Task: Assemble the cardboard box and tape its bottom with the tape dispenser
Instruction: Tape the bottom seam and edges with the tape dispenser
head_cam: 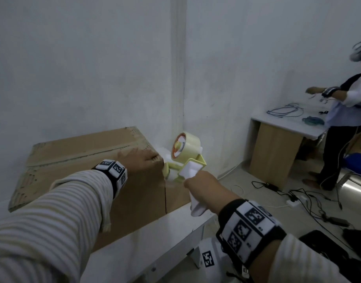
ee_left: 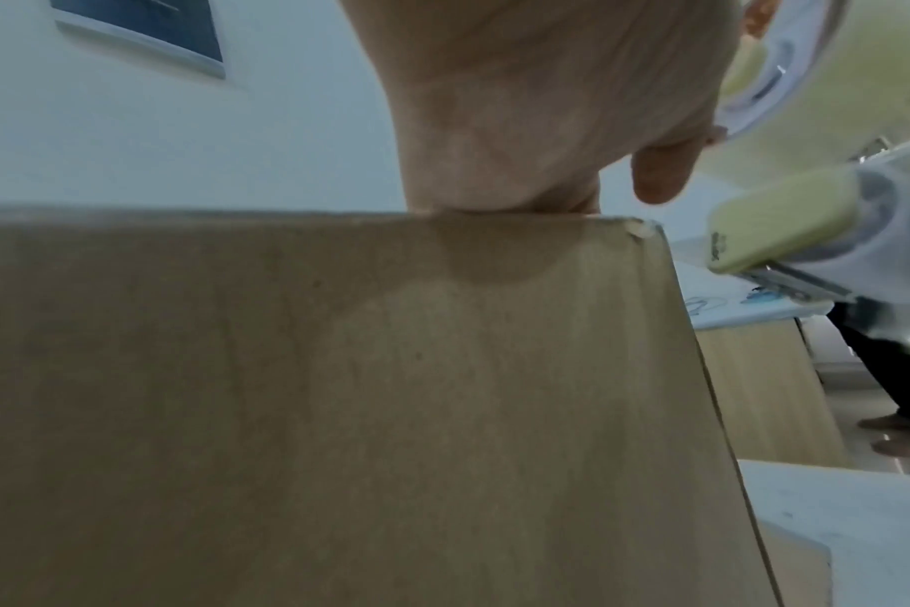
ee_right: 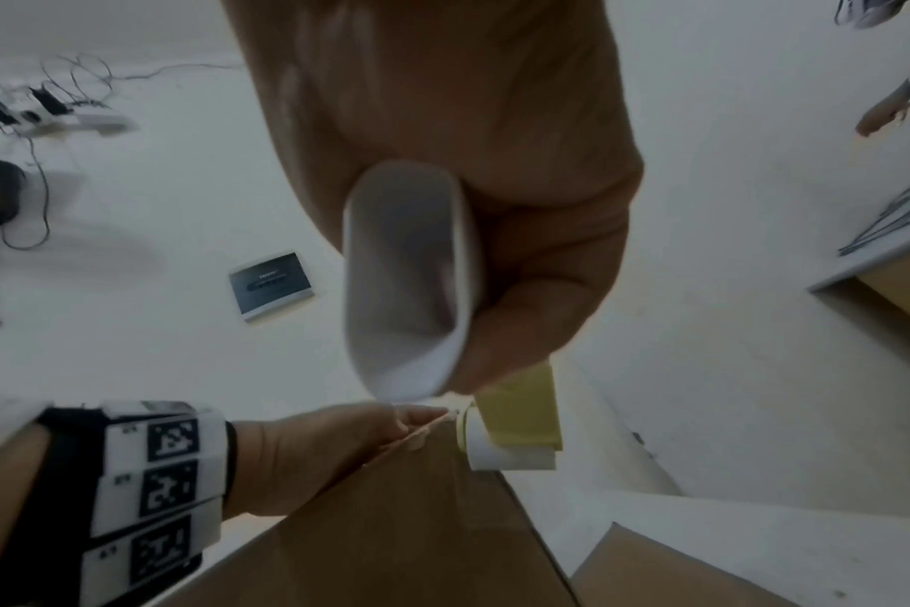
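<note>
Head view, item one — cardboard box (head_cam: 89, 160): folded up, standing on the white table (head_cam: 155, 237) with its closed flaps upward, seam running away from the near corner. Left hand (head_cam: 139, 159) lies on top at that corner, fingers fairly straight and pressing down, nothing gripped; in the left wrist view the heel of the hand (ee_left: 520, 123) sits on the top edge of the box (ee_left: 339, 410).

Item two — tape dispenser (head_cam: 184, 158): yellow frame, white handle, clear roll on an orange-and-white hub. Just beyond the left fingertips, its nose at the box's upper corner edge; whether the roller already touches the cardboard cannot be told. Right hand (head_cam: 204, 190) is clenched around the handle; the right wrist view shows fingers (ee_right: 536, 295) wrapped around the white grip of the dispenser (ee_right: 406, 283).

Handling, by judgement: the box looks light and hollow, its panels stiff but liable to bow or slide under the dispenser's push, so the flat hand belongs close beside the seam, holding both flaps level. The dispenser is rigid and light; hold it by the handle only, clear of the cutting blade at the front. Tape on the seam is not discernible.

Also present: a second person (head_cam: 343, 119) at another table, well beyond the right hand; cables on the floor.
</note>
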Demonstrator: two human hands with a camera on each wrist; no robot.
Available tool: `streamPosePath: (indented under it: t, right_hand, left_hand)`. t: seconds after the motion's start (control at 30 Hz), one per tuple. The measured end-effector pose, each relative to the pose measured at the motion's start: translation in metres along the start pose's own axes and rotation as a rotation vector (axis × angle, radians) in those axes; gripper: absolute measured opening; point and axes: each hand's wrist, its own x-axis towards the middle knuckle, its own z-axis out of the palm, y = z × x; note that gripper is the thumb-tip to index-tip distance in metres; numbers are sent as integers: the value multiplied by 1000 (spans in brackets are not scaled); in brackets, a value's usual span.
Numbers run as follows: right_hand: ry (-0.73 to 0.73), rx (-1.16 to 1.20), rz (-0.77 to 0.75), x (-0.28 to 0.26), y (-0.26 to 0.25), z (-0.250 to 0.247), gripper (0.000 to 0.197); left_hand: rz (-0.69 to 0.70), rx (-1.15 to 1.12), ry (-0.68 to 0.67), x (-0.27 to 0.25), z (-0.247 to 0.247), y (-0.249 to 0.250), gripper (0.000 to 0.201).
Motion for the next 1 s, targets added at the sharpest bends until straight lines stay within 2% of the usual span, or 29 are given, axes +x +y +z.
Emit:
streamPosePath:
  t: [0.07,0.1,0.17,0.27,0.4,0.5,0.57,0.63,0.7,0.73,0.77,0.83,0.9,1.0]
  right_hand:
    - [42,19,11,4,7,-1,9]
    - [66,35,11,5,9,-2,6]
    - [77,47,14,7,8,-5,7]
    - [49,23,46,10,4,-9,20]
    - [88,92,19,8,-3,-9,15]
    - [95,82,-4,5,-9,-8,26]
    - [115,109,-42,5,-15,-11,25]
    - [132,131,-87,5,-24,-13,21]
    - [135,164,-125,3,-37,-15,20]
    - [130,179,-141,1,-44,-16,18]
    - [122,181,-154,-1,-51,-16,16]
    - [105,139,-185,-6,-64,-13,14]
    - [111,101,-242,-10,-78,-8,13]
    - [94,109,-284,-15,-99,5,16]
  left_hand:
    - [8,-202,59,5,0,3,48]
    - [8,-218,87,6,1,6,47]
    - [-35,-68,111,9,8,13,50]
    - [-60,167,110,13,17,19,47]
    - [51,255,172,14,25,16,49]
    - [110,186,134,9,20,12,55]
    - [125,-34,96,3,10,10,62]
    - [81,-366,119,4,3,5,57]
    - [-85,-894,204,2,-4,5,40]
    - [-199,-1104,249,-1,-7,5,31]
    - [-303,-1225,270,-6,-10,4,33]
    - [-421,-1316,190,-21,-18,2,57]
    - [-448,-1436,13,-38,-29,-4,70]
    - [-464,-1630,-113,-48,-46,-28,58]
